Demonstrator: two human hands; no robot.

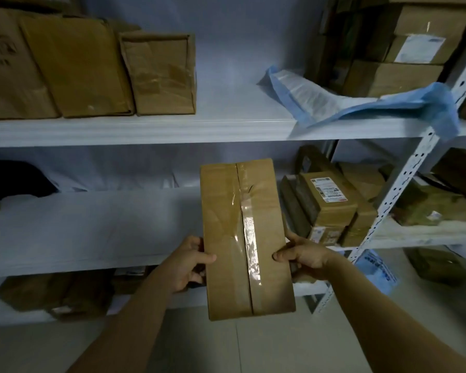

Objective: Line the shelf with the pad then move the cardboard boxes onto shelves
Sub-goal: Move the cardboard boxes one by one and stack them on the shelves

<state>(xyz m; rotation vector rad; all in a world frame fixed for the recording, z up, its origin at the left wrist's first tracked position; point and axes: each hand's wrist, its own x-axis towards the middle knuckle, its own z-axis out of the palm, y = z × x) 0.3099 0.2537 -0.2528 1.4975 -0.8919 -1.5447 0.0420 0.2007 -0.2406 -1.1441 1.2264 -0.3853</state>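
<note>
The upper shelf was bare at 12 o'clock. The blue pad lay crumpled at 2 o'clock, with one corner hanging over the front edge. A box pushed onto it would probably bunch it or drag it off. The cardboard box was in the air at the centre, before the middle shelf. The left hand gripped its 9 o'clock side and the right hand its 3 o'clock side. The thumbs pressed on top and the other fingers curled underneath. Both held only the near half, so the far end might tip.

Taped brown cardboard box, held lengthwise before the middle shelf; blue-edged pad lies rumpled on the upper shelf, right end.
</note>
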